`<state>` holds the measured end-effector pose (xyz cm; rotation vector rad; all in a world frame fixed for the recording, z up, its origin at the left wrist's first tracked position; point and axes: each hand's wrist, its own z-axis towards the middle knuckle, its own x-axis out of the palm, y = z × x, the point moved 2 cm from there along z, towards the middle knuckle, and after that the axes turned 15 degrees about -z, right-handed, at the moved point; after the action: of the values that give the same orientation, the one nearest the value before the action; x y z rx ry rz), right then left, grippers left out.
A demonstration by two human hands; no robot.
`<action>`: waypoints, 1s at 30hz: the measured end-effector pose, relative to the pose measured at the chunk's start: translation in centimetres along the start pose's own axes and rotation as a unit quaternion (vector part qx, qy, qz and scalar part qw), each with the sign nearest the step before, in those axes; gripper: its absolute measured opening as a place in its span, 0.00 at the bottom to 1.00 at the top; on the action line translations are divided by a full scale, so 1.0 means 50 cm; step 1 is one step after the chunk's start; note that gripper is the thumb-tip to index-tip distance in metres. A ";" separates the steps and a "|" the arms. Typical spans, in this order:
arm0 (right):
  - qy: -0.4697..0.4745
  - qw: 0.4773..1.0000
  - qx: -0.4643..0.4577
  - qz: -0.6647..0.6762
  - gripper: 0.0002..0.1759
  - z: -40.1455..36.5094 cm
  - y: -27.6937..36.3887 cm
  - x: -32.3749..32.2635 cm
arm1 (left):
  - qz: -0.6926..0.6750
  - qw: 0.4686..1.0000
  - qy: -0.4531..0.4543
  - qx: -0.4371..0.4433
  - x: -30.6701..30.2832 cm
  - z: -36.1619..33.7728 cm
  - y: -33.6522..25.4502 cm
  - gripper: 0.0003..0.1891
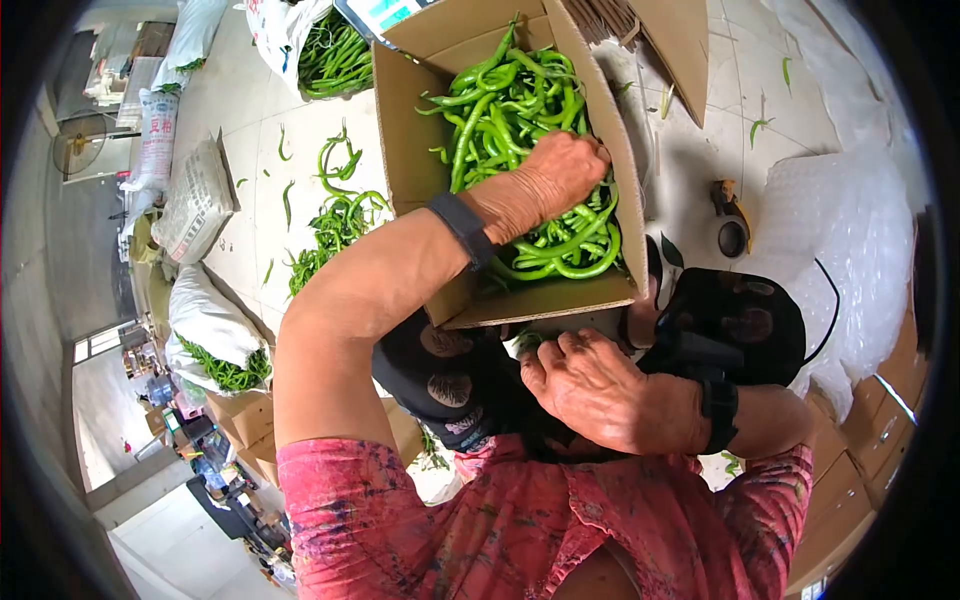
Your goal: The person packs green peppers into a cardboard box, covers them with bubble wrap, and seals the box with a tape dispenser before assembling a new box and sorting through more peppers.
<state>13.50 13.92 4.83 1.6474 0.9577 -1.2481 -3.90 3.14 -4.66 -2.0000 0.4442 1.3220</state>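
An open cardboard box [410,165] stands in front of me, holding a heap of long green peppers [490,125]. My left hand [565,175] is inside it, near the right wall, curled over the peppers with its fingertips hidden. Just outside the box's near edge, my right hand [590,385] is bent with its fingers closed over my lap. A bit of green shows beside its fingertips, but what it holds is hidden.
Loose peppers [340,225] lie on the floor left of the box. A white sack of peppers [275,45] stands behind them, another sack [205,315] at the left. On the right are a tape dispenser [733,220] and bubble wrap [840,240].
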 end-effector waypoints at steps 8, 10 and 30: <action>-0.003 1.000 0.004 -0.029 0.17 -0.004 0.007 -0.006 | -0.042 0.997 0.007 -0.057 -0.116 -0.036 0.003 0.26; 0.010 1.000 0.007 -0.029 0.16 -0.004 0.009 -0.002 | -0.047 0.987 -0.118 -0.097 -0.167 -0.044 0.035 0.25; -0.176 0.969 -0.050 0.167 0.22 -0.031 -0.053 -0.042 | 0.062 0.930 0.172 -0.318 -0.091 -0.130 0.185 0.28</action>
<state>11.16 16.12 6.68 1.3781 0.4926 -1.1852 -7.17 -8.37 -2.25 -2.8114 0.3248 1.2985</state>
